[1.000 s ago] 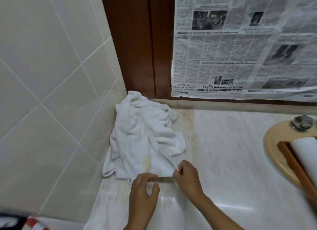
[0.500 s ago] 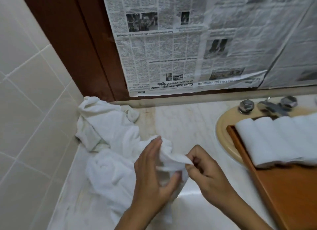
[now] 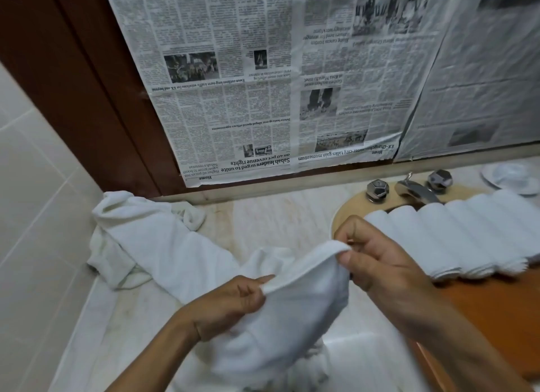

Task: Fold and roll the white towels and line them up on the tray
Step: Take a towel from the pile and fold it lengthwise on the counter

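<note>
A: Head view: any writing to read?
B: The newspaper (image 3: pixel 263 99) behind the desk (image 3: pixel 277 216) is upside down: "Sabah leaders urged to unite on 40 pct revenue rights", "Home".
A: And the towel (image 3: pixel 292 313)?
B: It hangs above the desk, top edge running lower left to upper right. The left hand (image 3: pixel 230 301) has its grip pinched on one end, the right hand (image 3: pixel 380 263) on the other. On the tray (image 3: pixel 491 310), the rolled towels (image 3: pixel 453 237) lie side by side, long axes front to back.
</note>
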### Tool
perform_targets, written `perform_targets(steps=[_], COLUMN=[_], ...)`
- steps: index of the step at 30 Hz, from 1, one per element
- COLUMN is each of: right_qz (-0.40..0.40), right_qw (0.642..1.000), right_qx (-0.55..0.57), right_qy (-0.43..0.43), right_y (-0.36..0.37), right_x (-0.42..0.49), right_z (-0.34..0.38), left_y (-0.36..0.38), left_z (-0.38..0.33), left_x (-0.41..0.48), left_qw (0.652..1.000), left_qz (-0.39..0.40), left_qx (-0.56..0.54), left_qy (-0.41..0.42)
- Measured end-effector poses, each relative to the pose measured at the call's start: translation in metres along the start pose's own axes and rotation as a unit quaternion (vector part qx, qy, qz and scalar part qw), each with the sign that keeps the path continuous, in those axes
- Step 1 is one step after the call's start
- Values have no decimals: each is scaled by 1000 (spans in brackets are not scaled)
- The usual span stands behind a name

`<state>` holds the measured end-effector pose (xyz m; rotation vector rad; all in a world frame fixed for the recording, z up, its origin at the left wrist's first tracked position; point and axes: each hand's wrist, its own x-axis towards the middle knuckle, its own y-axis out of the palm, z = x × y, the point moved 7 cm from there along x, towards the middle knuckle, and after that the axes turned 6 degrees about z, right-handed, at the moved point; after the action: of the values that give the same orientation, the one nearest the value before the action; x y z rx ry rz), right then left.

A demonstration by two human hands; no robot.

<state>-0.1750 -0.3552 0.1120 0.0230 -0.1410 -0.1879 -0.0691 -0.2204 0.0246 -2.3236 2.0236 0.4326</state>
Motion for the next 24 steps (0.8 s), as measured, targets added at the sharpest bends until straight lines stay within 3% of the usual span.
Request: perform_targets(steps=[3,9,13,17,22,24], right_qz=[-46,-99,-93,-96,-9,28], right_qw=[992,979,984,984,985,989], right_qx=[115,177,149,145,142,74], right_qy=[17,5,16,44,93,128], right_y=[-10,-23,-25,-34,-38,-39], right_x=[10,27,35,38,43,46], right_z=[2,13,10,-1,-14,-22], left_y=[5,20,0,-24,-40,-41], left_z=[3,-20,-28,-63,-102,-94], left_x=[9,22,25,23,7,6], left_qw=[996,987,995,993,955,940], left_qz=[-7,28,-44,-104,-223,-242], left_qx=[-91,-159,-82,32,131,200], left_qy=[-3,-23,-28,45,143,138])
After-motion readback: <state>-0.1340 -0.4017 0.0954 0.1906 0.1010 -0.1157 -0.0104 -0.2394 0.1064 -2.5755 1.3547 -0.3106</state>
